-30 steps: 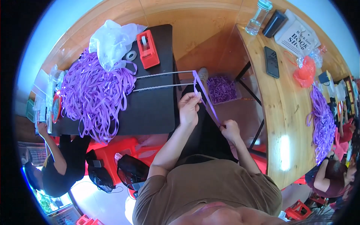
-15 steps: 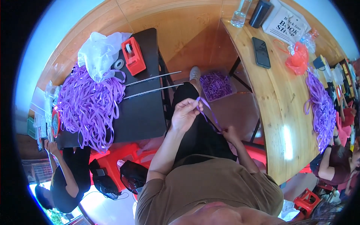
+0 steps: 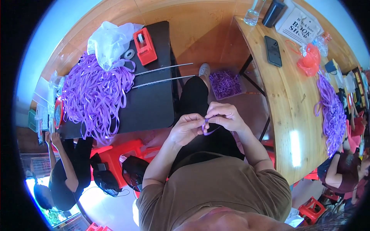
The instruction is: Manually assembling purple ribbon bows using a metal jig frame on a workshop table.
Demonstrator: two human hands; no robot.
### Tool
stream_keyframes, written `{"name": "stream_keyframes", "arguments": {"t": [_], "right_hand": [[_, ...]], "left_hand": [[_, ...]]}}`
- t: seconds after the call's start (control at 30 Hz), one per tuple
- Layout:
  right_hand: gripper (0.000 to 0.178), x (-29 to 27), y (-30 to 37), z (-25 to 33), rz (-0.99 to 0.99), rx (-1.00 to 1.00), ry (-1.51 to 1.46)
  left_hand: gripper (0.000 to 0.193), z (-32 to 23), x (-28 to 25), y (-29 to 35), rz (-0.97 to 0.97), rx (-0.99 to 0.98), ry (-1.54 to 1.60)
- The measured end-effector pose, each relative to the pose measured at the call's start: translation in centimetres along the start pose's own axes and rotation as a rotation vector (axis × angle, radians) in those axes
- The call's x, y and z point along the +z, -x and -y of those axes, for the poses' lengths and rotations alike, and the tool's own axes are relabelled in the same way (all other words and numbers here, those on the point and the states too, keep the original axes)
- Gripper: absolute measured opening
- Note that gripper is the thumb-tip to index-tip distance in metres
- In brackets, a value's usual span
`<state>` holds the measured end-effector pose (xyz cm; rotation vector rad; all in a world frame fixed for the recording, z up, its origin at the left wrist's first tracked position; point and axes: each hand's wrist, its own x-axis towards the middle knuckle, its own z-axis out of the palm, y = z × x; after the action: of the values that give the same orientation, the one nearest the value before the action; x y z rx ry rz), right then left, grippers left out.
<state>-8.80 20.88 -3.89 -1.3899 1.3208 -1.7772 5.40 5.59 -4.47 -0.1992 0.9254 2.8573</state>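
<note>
A narrow purple ribbon (image 3: 208, 133) hangs in a small loop between my hands, above my lap. My left hand (image 3: 188, 129) pinches it between thumb and fingers. Close against those fingertips, my right hand (image 3: 225, 117) also pinches the ribbon, with the back of the hand toward me. Fingers cover part of the ribbon, so its ends are hard to make out. A large heap of purple ribbons (image 3: 96, 96) lies on the black table (image 3: 150, 109) to the left. On the floor ahead, a clear bin (image 3: 243, 91) holds many short purple pieces.
Two thin metal rods (image 3: 165, 81) stick out past the black table's edge, near a red tape dispenser (image 3: 145, 46). A wooden table (image 3: 285, 115) on the right bears a phone (image 3: 273, 51) and another ribbon bundle (image 3: 330, 111). Other people sit at both sides.
My right hand has come up from beside my right leg to meet my left hand at the ribbon. The left hand is a little lower in view. The stretched ribbon is now gathered between them.
</note>
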Motion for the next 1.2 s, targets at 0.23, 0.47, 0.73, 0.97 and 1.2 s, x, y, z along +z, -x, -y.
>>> {"name": "stream_keyframes", "arguments": {"t": [0.23, 0.47, 0.73, 0.97, 1.2], "right_hand": [[0.011, 0.7, 0.0, 1.1, 0.051, -0.048, 0.094], [0.008, 1.4, -0.6, 2.5, 0.110, -0.099, 0.296], [0.008, 3.0, -0.6, 3.0, 0.097, -0.166, 0.464], [0.010, 4.3, 0.3, 3.5, -0.039, 0.037, 0.397], [0.029, 3.5, 0.8, 2.7, -0.136, 0.258, 0.168]], "left_hand": [[0.014, 0.1, -0.2, 1.2, -0.029, -0.128, -0.006], [0.017, -0.4, 0.0, 1.9, -0.023, -0.141, -0.100], [0.008, 0.1, 0.7, 3.1, -0.120, 0.187, -0.605], [0.008, 0.6, 3.4, 3.2, -0.294, 0.832, -1.527], [0.005, -0.1, 2.6, 2.9, -0.351, 0.647, -1.287]]}}
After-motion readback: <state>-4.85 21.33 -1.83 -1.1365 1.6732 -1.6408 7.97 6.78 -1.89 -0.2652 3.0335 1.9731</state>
